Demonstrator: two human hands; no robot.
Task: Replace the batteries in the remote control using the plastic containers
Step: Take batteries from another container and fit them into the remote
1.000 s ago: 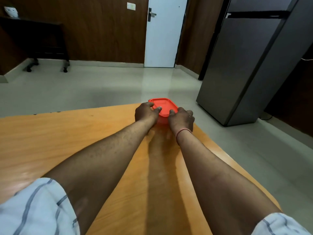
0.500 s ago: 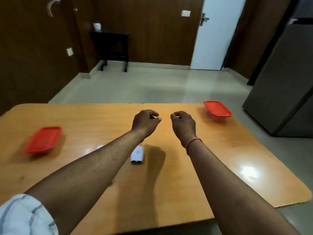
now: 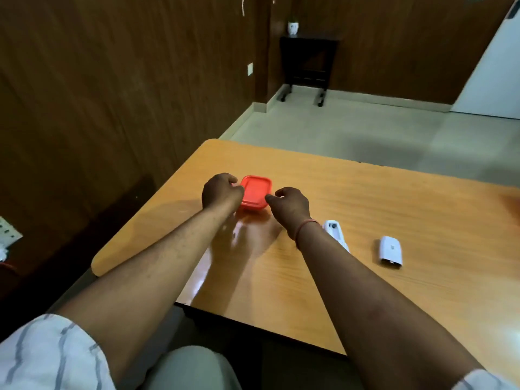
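A small plastic container with a red lid (image 3: 255, 192) sits near the table's left end. My left hand (image 3: 221, 191) is curled against its left edge, thumb on the lid rim. The curled fingertips of my right hand (image 3: 289, 205) touch the container's near right corner. A white remote control (image 3: 333, 232) lies to the right, partly hidden behind my right forearm. Its white battery cover (image 3: 390, 251) lies apart, further right. No batteries are visible.
The orange wooden table (image 3: 394, 198) has its rounded left corner and near edge close to my arms. Dark wood-panelled walls stand on the left. A black side table (image 3: 306, 63) is at the back, and grey floor lies beyond the table.
My view swung left from the right-hand container. Both hands left it, crossed the middle of the table, and now rest on the left container.
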